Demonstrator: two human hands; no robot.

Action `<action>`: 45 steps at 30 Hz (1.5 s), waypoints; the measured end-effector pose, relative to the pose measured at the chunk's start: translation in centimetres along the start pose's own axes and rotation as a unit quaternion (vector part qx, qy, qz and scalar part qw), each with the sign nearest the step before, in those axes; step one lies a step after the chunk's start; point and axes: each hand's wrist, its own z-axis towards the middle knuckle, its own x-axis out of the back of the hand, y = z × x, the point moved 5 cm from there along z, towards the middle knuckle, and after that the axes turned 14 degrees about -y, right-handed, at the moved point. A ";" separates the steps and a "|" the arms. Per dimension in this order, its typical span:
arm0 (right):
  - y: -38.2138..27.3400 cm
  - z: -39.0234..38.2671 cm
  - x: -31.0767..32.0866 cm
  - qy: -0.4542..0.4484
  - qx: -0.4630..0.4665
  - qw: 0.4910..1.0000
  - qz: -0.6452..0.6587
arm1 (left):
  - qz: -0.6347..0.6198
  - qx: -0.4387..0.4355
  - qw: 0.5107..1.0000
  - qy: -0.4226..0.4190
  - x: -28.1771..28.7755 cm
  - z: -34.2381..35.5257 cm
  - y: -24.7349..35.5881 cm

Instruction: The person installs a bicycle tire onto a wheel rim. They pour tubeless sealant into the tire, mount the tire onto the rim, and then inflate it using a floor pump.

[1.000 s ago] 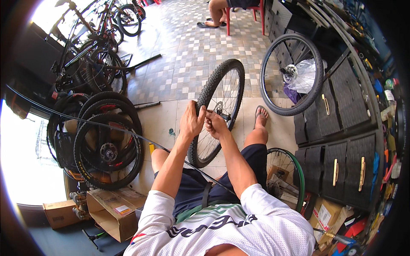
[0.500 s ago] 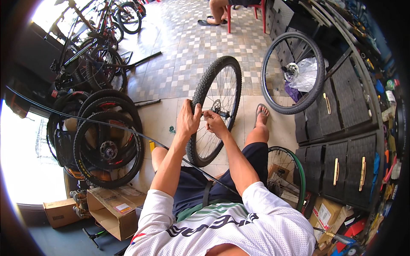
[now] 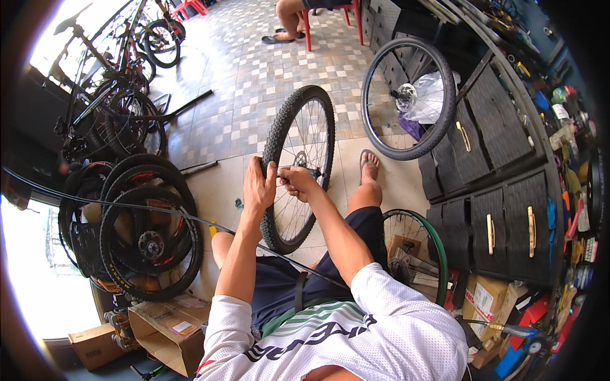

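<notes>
A bicycle wheel with a black knobby tyre stands upright on the floor between my legs. My left hand grips the near left side of its tyre, thumb toward the rim. Close by, my right hand is closed in a pinch at the inner edge of the rim. Whatever its fingers hold is too small to make out. Behind my right hand show the spokes and the hub with a disc rotor. A thin black hose-like line crosses in front of my forearms to my lap.
Several wheels and tyres are stacked at left, near parked bicycles. Another wheel leans on dark cabinets at right. A green-rimmed wheel stands by my right leg. Cardboard boxes lie at lower left. A person sits on a red chair ahead.
The whole view has shifted, so the scene sits farther left. My left hand keeps its grip on the tyre, and my right hand stays pinched at the rim, its fingers slightly turned.
</notes>
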 end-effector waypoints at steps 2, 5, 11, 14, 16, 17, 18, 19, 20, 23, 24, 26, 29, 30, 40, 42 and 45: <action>-0.3 -0.7 0.2 0.020 0.038 0.999 -0.030 | -0.005 0.003 1.000 -0.014 -0.2 0.3 0.3; -0.5 -2.1 -1.1 -0.001 0.101 0.987 -0.122 | -0.005 0.005 1.000 -0.007 0.1 0.2 -0.2; -1.1 -2.9 0.3 0.055 0.190 0.925 -0.323 | 0.003 0.000 1.000 -0.003 -0.5 0.5 0.5; -1.5 -3.4 -1.0 0.074 0.202 0.894 -0.392 | 0.009 0.007 1.000 0.006 0.1 0.0 0.1; -1.6 -3.2 -0.6 0.081 0.221 0.877 -0.419 | 0.008 0.002 1.000 0.004 -0.1 0.0 0.1; -1.6 -3.1 -0.3 0.084 0.230 0.867 -0.433 | 0.008 0.000 1.000 0.001 -0.2 0.1 0.1; -1.5 -2.8 -0.1 0.076 0.230 0.872 -0.426 | 0.010 -0.002 1.000 -0.002 -0.3 0.1 0.1; -1.4 -2.4 0.2 0.068 0.229 0.876 -0.420 | 0.008 0.001 1.000 -0.006 -0.3 0.1 0.0; -1.3 -2.2 0.6 0.059 0.228 0.880 -0.413 | 0.007 0.004 1.000 -0.009 -0.5 0.2 0.0; -0.8 -1.7 0.7 0.012 0.210 0.931 -0.299 | 0.011 -0.011 1.000 0.003 -0.5 -0.1 0.2; -0.8 -1.8 0.7 0.006 0.195 0.942 -0.271 | 0.009 -0.023 1.000 0.007 -0.5 -0.1 0.4; -0.7 -2.0 0.4 -0.023 0.171 0.958 -0.230 | 0.002 -0.005 1.000 -0.003 -0.4 -0.4 0.2; -0.1 -2.1 0.9 -0.045 0.131 0.981 -0.133 | 0.002 0.000 1.000 -0.011 -0.2 -0.3 0.8; 0.2 -2.1 1.3 -0.061 0.127 0.985 -0.104 | 0.002 0.000 1.000 -0.012 -0.2 -0.2 0.9; 1.1 -2.2 0.2 -0.064 0.177 0.978 0.087 | 0.006 -0.001 1.000 -0.017 -0.5 0.1 1.0; 1.1 -2.1 0.1 -0.061 0.167 0.980 0.094 | 0.003 0.000 1.000 -0.019 -0.5 0.1 1.0; 1.2 -1.8 0.3 -0.061 0.164 0.980 0.096 | 0.000 -0.002 1.000 -0.019 -0.4 0.2 1.4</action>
